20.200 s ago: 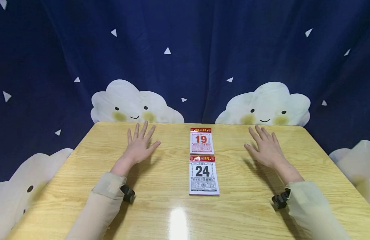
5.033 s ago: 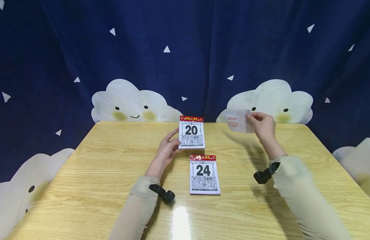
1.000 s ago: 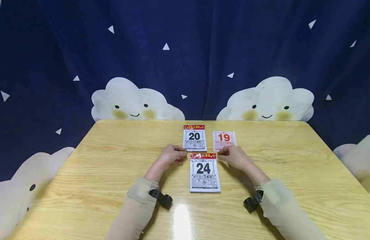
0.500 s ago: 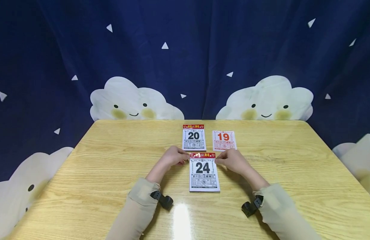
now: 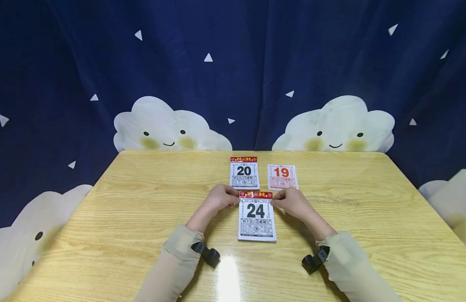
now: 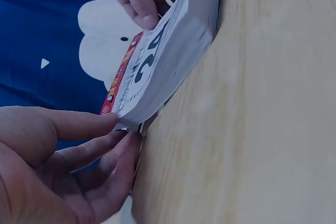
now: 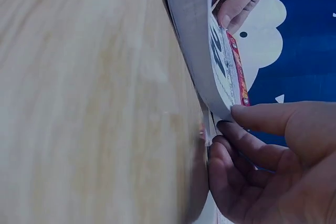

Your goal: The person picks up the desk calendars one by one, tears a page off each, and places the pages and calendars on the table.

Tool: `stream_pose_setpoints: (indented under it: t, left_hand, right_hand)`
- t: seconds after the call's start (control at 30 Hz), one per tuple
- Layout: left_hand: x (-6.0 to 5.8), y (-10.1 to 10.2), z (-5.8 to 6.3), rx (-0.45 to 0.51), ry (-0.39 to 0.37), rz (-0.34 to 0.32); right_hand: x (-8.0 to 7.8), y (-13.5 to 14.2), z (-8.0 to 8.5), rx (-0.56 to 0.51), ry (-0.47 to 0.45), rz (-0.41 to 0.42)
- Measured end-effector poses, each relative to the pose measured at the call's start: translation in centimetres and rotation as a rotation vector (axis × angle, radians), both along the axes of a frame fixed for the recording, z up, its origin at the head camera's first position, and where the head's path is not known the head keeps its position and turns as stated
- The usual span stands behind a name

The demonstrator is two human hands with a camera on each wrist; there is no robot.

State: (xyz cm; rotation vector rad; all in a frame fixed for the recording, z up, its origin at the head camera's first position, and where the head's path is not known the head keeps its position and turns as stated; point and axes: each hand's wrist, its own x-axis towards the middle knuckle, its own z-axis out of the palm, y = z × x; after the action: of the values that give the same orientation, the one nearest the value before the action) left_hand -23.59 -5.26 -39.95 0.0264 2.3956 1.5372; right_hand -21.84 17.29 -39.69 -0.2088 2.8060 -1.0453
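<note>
A tear-off calendar pad showing a black 24 (image 5: 256,210) lies in the middle of the table, a red strip along its top. My left hand (image 5: 220,197) pinches its upper left corner, and my right hand (image 5: 292,201) pinches the upper right one. In both wrist views, each thumb presses on the pad's face with fingers tucked beneath, and the pad's top end is tilted up off the table. Just behind it lies a second calendar pad showing a black 20 (image 5: 244,176). A loose calendar sheet with a red 19 (image 5: 282,176) rests to its right.
The wooden table (image 5: 123,218) ends at a dark blue curtain (image 5: 233,75) printed with white clouds and triangles. A wrist camera (image 5: 210,255) is strapped at the left cuff, another wrist camera (image 5: 313,261) at the right. Glare marks the table's near middle.
The rear pad went from 19 to 20; its torn-off sheet, held in my right hand earlier, lies on the table. Both hands have since closed on the 24 pad's upper corners and raised that end slightly.
</note>
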Motion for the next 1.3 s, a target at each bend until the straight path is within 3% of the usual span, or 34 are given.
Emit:
stream_pose_setpoints:
  t: [0.17, 0.37, 0.83, 1.07, 1.3]
  left_hand:
    - [0.0, 0.3, -0.2, 0.113, -0.009, 0.017]
    - [-0.2, 0.5, -0.2, 0.182, 0.003, 0.036]
    - [-0.6, 0.5, 0.0, 0.314, 0.038, 0.100]
    - [-0.2, 0.4, 1.9, 0.375, 0.081, 0.126]
    - [-0.8, 0.4, 2.1, 0.408, 0.114, 0.163]
  right_hand:
    - [-0.1, -0.1, -0.1, -0.172, -0.088, -0.067]
    - [-0.4, -0.2, -0.3, -0.416, -0.185, -0.108]
    - [-0.7, -0.6, 0.5, -0.601, -0.165, -0.154]
    - [-0.9, -0.9, 1.7, -0.678, -0.141, -0.158]
    - [-1.8, -0.8, 2.0, -0.734, -0.096, -0.153]
